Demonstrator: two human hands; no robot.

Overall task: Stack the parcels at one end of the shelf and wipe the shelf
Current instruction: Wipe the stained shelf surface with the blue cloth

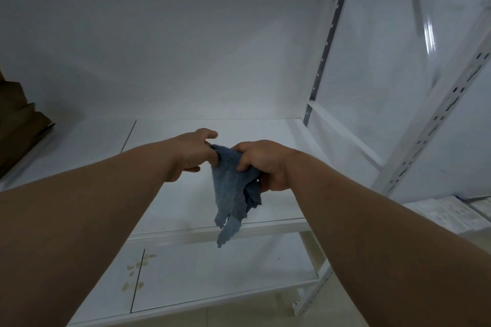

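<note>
Both hands are raised over the white shelf (212,130), holding 1 blue cloth (231,188) between them, above the shelf's front half and nearer its right end than its left. The left hand (190,154) pinches the cloth's top corner, with the fingers (210,134) curled in around it. The right hand (261,164) grips the bunched upper part of the cloth, its fingers clenched into the fabric. From these 2 holds the cloth hangs down in a loose, ragged fold, and its frayed lower tip dangles past the shelf's front edge, clear of the board.

At the shelf's far left end sits a stack of brown parcels (18,125), partly cut off by the edge of the view; how many there are cannot be told. They lie well apart from the hands and cloth.

A lower shelf (212,273) shows beneath the front edge, with yellowish stains (138,271) near a seam at its left part. A perforated metal upright (326,42) stands at the shelf's back right corner, and another slotted upright (435,125) rises at the front right.
</note>
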